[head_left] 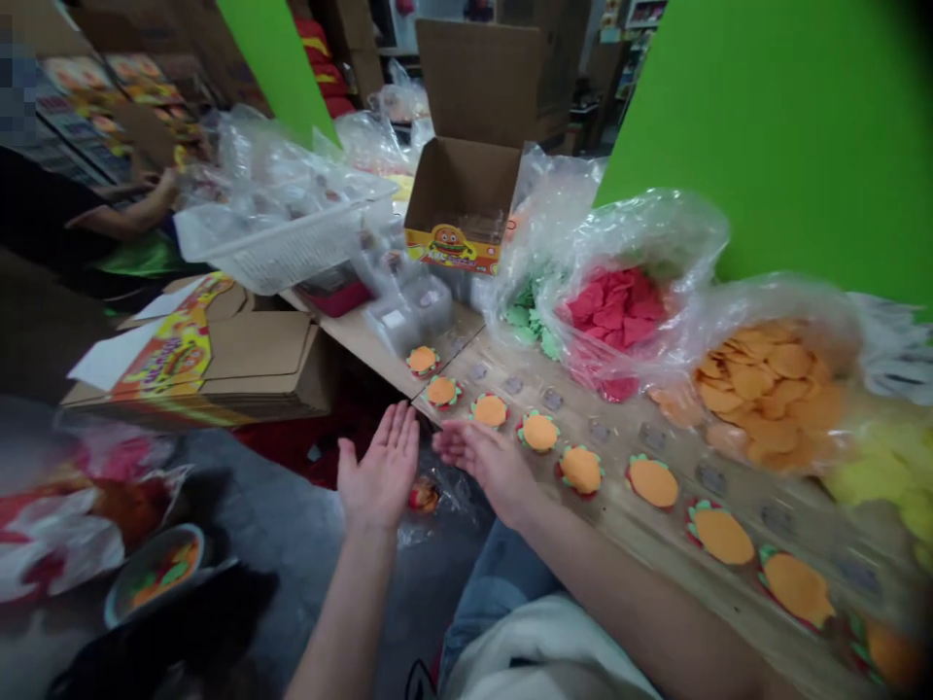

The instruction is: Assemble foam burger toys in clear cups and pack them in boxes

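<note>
Nearby, a clear plastic bag of orange discs (765, 389) and another of red pieces (612, 311) crowd a long wooden board (619, 515), along which runs a row of round, orange burger-shaped pieces edged in green and red (539, 432). Both hands are wide open and empty, palms turned upward: the left hand (379, 467) sits just below the row's near end, the right hand (485, 467) angles in from the side, its fingers just short of the pieces.

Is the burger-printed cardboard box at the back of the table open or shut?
Open. The cardboard box has its lid standing upright behind it, and its brown inside shows from above.
</note>
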`<state>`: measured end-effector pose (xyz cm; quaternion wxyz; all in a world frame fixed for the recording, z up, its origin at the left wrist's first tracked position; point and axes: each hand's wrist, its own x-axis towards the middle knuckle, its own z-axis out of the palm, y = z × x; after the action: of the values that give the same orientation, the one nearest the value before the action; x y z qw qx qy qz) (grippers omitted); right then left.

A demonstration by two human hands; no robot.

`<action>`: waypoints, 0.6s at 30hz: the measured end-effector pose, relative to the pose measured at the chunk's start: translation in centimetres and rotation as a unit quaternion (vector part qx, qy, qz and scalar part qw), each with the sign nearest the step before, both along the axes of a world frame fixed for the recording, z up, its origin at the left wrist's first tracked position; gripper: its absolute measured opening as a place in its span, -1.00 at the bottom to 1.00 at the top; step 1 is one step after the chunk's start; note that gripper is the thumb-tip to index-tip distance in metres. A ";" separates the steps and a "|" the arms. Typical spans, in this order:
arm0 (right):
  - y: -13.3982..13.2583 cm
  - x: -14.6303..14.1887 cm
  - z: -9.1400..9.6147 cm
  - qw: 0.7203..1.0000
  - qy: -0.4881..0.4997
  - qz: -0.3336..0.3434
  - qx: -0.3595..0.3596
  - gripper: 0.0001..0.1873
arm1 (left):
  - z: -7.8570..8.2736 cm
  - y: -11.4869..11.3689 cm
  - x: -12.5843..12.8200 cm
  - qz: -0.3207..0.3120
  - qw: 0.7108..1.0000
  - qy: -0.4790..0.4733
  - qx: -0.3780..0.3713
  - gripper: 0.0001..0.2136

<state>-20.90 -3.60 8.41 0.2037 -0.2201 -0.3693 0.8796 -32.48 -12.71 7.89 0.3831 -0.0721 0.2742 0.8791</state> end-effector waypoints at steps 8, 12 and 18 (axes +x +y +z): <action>2.1 4.9 -1.8 1.000 -0.028 0.005 0.000 -0.61 | 0.4 -2.0 0.5 0.074 0.979 -0.076 -0.174 -0.86; 10.0 13.8 -0.3 0.944 -0.160 -0.180 0.224 -0.66 | 0.8 4.1 3.8 -0.081 0.981 0.005 -0.176 -0.81; 24.6 27.0 5.5 0.574 -0.526 -0.351 0.520 -0.72 | 1.1 12.2 10.9 -0.310 0.944 0.053 -0.098 -0.74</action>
<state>6.10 20.97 13.92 0.3454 -0.6129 -0.6995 0.1256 -21.55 -0.54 9.01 0.6128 0.0264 0.3874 0.6882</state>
